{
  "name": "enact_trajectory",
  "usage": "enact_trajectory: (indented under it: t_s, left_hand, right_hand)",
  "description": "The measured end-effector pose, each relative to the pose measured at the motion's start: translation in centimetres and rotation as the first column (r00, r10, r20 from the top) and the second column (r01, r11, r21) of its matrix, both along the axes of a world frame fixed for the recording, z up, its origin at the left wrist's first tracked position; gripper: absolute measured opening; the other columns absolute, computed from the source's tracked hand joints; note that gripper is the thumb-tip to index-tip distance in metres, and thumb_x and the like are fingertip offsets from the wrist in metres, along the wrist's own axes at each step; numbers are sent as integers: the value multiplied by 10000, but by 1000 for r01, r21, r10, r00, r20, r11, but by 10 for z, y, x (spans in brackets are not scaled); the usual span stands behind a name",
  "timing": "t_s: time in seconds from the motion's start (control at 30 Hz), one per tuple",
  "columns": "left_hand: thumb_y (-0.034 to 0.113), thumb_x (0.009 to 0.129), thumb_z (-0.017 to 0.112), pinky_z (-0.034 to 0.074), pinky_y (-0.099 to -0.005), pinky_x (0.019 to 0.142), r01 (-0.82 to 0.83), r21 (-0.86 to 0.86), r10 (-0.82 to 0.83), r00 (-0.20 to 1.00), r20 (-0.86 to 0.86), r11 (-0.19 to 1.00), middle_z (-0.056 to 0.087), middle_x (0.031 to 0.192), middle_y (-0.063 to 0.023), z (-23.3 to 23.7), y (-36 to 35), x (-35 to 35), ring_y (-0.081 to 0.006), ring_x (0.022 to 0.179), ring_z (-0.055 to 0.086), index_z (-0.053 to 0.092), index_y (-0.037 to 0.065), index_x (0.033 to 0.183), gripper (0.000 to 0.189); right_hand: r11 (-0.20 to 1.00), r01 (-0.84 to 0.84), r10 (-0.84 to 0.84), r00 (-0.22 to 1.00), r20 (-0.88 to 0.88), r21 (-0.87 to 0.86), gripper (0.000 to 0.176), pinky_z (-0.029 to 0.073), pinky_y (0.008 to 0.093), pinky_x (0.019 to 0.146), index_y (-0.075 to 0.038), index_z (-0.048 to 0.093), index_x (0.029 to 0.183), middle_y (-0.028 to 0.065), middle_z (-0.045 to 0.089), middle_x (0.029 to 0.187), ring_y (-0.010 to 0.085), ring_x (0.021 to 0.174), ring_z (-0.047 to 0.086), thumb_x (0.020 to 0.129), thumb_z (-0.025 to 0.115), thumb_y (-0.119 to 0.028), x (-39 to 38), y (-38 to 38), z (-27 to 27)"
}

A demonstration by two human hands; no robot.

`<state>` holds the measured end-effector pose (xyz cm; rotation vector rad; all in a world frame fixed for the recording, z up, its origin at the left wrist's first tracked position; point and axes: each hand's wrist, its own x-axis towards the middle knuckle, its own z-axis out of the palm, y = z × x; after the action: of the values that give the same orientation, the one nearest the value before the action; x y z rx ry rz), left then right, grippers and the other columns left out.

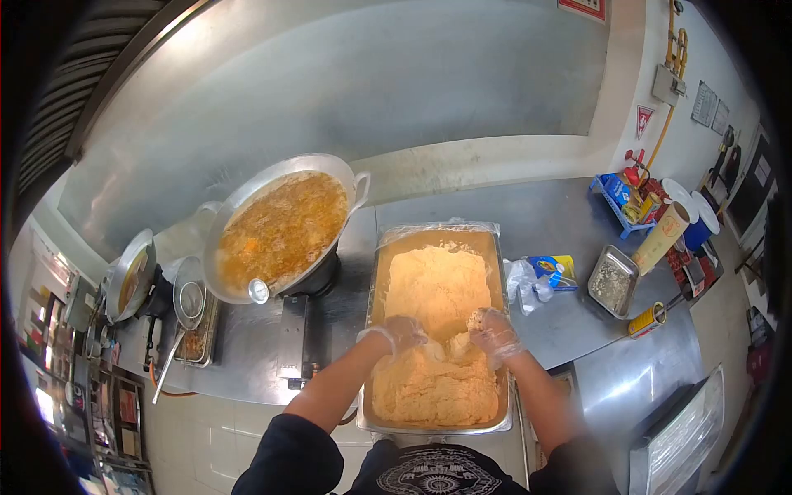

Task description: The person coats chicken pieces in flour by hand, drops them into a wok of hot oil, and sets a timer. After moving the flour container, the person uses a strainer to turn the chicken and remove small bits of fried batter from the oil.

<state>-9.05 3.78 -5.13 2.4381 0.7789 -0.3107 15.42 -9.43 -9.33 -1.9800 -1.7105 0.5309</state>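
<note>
A deep metal tray (506,412) holds a thick layer of pale orange breading (439,285). Both my hands wear clear plastic gloves and are over the middle of the tray. My left hand (398,334) touches a coated lump at the left, its fingers partly sunk in the crumbs and hard to make out. On the right, my right hand (495,332) has its fingers closed around a breaded piece (474,320). Another coated piece (460,344) lies between the hands. Plastic wrap covers the tray's far rim.
Left of the tray, a large wok (285,227) of bubbling oil has a thermometer (258,290) at its rim. A strainer (190,301) lies farther left. Right are plastic bags (525,283), a small metal pan (613,281), a can (647,320) and a blue basket (620,206).
</note>
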Motion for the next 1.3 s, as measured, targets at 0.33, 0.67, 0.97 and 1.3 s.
enact_trajectory:
  t_s: [0.33, 0.67, 0.97, 1.3]
  left_hand:
    - [345, 826, 714, 506, -424, 897, -67, 161, 101, 970, -219, 985, 698, 1053, -189, -74, 24, -5, -355, 1040, 656, 697, 71, 1089, 380]
    - [186, 747, 779, 496, -383, 953, -228, -13, 217, 941, -261, 974, 669, 1200, -151, 6, -3, 5, -307, 1109, 640, 649, 90, 1221, 500]
    - [175, 749, 795, 495, -366, 922, -111, -90, 118, 990, 72, 990, 673, 1157, -150, -26, 5, -5, -296, 1071, 637, 631, 52, 1198, 494]
    - [200, 801, 693, 495, -413, 867, 84, 193, -130, 963, 238, 978, 641, 1034, -155, -53, 2, -3, -335, 981, 616, 656, 64, 1126, 354]
  right_hand:
    - [954, -240, 295, 856, 423, -180, 178, 546, 434, 788, -25, 671, 910, 182, 680, 946, 351, 891, 675, 782, 571, -96, -24, 4, 10]
    - [879, -366, 439, 872, 216, -307, 281, 526, 455, 856, -37, 662, 1040, 192, 662, 1015, 378, 985, 645, 781, 620, -138, -24, 7, 55]
    - [946, -278, 319, 880, 351, -165, 197, 545, 444, 787, -27, 665, 949, 207, 657, 983, 359, 922, 671, 779, 577, -77, -29, -7, 59]
    - [974, -227, 216, 922, 320, -2, 241, 535, 471, 751, -54, 664, 961, 178, 660, 909, 376, 861, 660, 754, 648, -176, -24, -13, 61]
